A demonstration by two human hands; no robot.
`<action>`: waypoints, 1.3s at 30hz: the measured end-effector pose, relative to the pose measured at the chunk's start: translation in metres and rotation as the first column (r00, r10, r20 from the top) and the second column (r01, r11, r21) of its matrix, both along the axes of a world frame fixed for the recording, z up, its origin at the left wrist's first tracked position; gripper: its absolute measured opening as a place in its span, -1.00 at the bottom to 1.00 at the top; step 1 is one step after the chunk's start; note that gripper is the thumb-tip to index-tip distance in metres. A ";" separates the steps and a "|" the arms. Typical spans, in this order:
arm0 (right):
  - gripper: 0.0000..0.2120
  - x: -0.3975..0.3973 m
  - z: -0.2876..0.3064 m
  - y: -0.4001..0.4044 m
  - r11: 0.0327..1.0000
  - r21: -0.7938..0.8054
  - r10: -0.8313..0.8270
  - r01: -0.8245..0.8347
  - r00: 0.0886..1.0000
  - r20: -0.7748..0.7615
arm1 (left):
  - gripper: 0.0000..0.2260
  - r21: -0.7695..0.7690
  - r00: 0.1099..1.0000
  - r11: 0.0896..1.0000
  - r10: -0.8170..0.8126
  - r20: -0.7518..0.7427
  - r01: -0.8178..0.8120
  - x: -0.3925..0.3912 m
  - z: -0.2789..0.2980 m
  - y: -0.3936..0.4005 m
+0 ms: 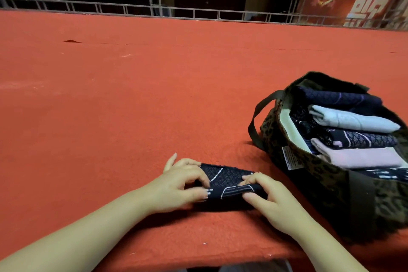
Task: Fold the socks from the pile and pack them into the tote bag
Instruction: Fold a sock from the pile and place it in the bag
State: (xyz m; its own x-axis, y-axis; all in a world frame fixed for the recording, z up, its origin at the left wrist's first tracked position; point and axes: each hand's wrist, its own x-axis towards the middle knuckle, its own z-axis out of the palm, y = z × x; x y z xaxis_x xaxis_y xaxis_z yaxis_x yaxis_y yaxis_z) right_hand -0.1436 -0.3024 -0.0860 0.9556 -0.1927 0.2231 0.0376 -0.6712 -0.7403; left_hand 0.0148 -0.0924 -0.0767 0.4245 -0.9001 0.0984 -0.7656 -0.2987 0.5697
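Observation:
A folded dark navy sock (227, 180) with white line patterns lies on the red cloth near the front edge. My left hand (178, 185) pinches its left end between thumb and curled fingers. My right hand (268, 201) grips its right end, fingers on top and thumb under the fold. To the right stands the open leopard-print tote bag (309, 168) with dark straps. Inside it lie several folded socks: a dark navy one (331, 97), a light blue one (353, 120), a patterned navy one (362, 139) and a pink one (364, 157).
The red felt-covered table (132, 95) stretches far back and to the left. A metal truss railing (198, 12) runs along its far edge, with a red banner (353, 0) behind at the right. The table's front edge (198, 258) lies just below my wrists.

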 end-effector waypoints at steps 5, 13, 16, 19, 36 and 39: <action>-0.88 -0.002 0.007 0.006 0.981 0.167 -0.097 0.101 0.995 -0.031 | -0.68 0.044 0.995 0.999 0.027 0.098 -0.031 -0.012 0.001 -0.005; -0.85 0.021 0.003 -0.001 0.907 0.015 -0.416 0.421 0.901 -0.127 | -0.78 0.076 0.933 0.938 0.344 -0.109 -0.337 -0.005 0.005 -0.033; -0.77 0.025 0.007 -0.005 0.881 -0.235 -0.461 0.411 0.857 -0.231 | -0.79 0.207 0.925 0.902 0.365 0.103 -0.379 0.001 0.005 -0.038; -0.64 0.025 0.007 -0.004 0.859 -0.382 -0.459 0.342 0.844 -0.277 | -0.74 0.324 0.928 0.872 0.368 0.060 -0.367 0.008 0.001 -0.038; -0.66 -0.073 0.124 0.004 0.785 0.604 -0.306 0.137 0.934 0.186 | -0.73 -0.370 0.719 0.865 -0.015 -0.695 -0.339 -0.073 0.108 -0.081; -0.79 -0.098 0.147 -0.034 0.769 0.584 -0.460 0.259 0.859 0.225 | -0.87 -0.428 0.779 0.862 -0.064 -0.624 -0.273 -0.098 0.133 -0.119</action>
